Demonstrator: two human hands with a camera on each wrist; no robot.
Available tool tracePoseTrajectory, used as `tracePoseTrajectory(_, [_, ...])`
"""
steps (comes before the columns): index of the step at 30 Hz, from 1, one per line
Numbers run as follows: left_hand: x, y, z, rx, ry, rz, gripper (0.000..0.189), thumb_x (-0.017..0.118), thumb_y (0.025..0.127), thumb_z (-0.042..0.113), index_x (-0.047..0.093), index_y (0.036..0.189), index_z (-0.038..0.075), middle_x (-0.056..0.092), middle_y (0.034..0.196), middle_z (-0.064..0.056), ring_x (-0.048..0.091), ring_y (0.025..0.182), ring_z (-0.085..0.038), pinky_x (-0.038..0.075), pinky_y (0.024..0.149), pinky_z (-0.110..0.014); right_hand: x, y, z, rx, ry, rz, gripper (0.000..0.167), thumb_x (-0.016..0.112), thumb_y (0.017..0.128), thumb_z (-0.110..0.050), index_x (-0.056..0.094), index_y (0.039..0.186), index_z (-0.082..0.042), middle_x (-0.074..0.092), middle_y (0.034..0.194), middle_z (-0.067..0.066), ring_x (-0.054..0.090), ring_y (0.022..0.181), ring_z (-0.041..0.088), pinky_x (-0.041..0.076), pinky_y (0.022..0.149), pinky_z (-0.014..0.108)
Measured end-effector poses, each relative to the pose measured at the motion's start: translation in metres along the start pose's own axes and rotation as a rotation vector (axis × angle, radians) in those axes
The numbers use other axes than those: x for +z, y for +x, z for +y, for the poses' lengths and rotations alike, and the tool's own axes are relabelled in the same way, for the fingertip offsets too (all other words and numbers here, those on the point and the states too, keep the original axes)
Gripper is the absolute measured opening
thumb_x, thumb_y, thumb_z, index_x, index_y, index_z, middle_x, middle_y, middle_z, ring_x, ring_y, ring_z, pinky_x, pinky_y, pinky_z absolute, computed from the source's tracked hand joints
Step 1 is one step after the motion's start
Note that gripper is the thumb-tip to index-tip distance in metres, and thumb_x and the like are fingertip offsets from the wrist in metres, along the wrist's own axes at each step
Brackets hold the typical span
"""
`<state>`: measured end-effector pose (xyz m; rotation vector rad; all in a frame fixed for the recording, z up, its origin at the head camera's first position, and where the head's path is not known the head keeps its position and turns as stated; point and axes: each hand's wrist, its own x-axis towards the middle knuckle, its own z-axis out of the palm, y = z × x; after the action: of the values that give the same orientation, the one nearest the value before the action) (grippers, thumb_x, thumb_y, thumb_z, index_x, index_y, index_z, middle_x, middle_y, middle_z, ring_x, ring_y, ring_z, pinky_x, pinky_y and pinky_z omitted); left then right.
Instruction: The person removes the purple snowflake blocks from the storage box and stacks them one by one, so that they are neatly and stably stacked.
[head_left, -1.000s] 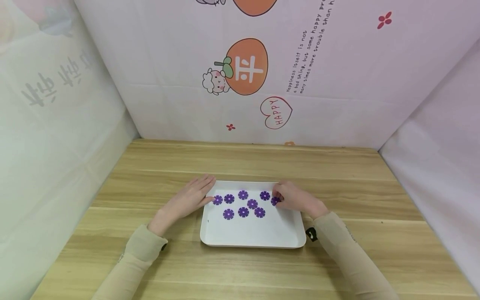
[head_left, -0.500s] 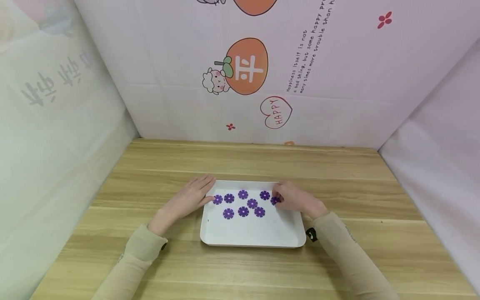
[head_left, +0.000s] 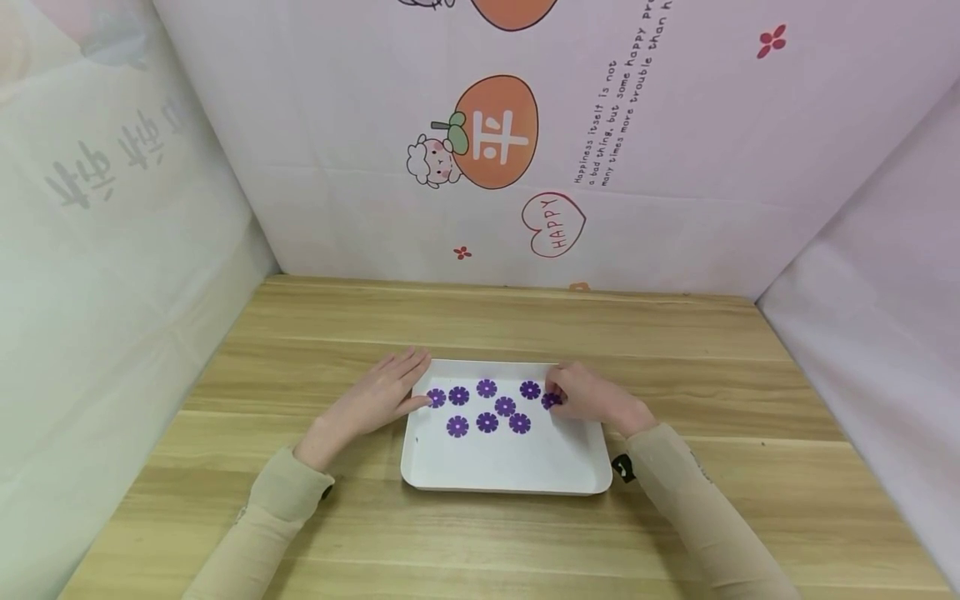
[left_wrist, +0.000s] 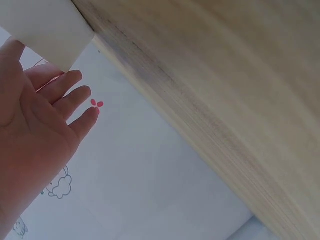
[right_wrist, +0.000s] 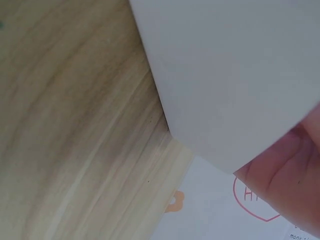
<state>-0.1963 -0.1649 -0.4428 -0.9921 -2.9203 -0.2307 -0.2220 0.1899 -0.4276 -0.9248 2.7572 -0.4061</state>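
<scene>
A shallow white tray [head_left: 506,467] holds several purple snowflake discs [head_left: 487,422], round with notched edges, spread over its far half. My left hand [head_left: 378,393] lies with extended fingers over the tray's far left corner, its thumb tip at the leftmost disc [head_left: 436,398]. In the left wrist view, the fingers of the left hand [left_wrist: 42,110] reach past the tray's outer wall [left_wrist: 50,30]. At the far right corner, my right hand [head_left: 588,394] has curled fingers and pinches a purple snowflake disc [head_left: 550,401], partly hidden by them. The right wrist view shows mostly the tray's side [right_wrist: 230,75].
The tray stands on a wood-grain table [head_left: 510,542]. A white printed cloth [head_left: 360,167] rises behind the table's far edge, and white cloths hang at left and right. A small black item [head_left: 623,467] shows beside the right sleeve cuff.
</scene>
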Motion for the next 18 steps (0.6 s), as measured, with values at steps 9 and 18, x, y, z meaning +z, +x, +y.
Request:
tracePoseTrajectory(9, [-0.0012,-0.001,0.0006,-0.003,-0.012,-0.012,0.074,0.052,0.1,0.047,0.035,0.151,-0.002,0.034,0.159,-0.021,0.033,0.148,-0.038,0.03,0.123,-0.054,-0.0005,-0.0009,-0.0027,-0.015,-0.015,0.006,0.014,0.077,0.08,-0.006,0.068,0.09,-0.003,0.064,0.083,0.005,0.05,0.072,0.009,0.048,0.065,0.021])
tracePoseTrajectory(18, [-0.0025,-0.0007,0.0019,-0.001,-0.015,-0.004,0.074,0.054,0.099,0.047,0.036,0.15,-0.003,0.035,0.158,-0.021,0.034,0.148,-0.039,0.031,0.122,-0.055,-0.0096,-0.0049,-0.0018,0.029,0.047,0.021,0.019,0.077,0.084,-0.012,0.069,0.098,-0.001,0.066,0.084,0.004,0.055,0.072,0.009,0.051,0.065,0.019])
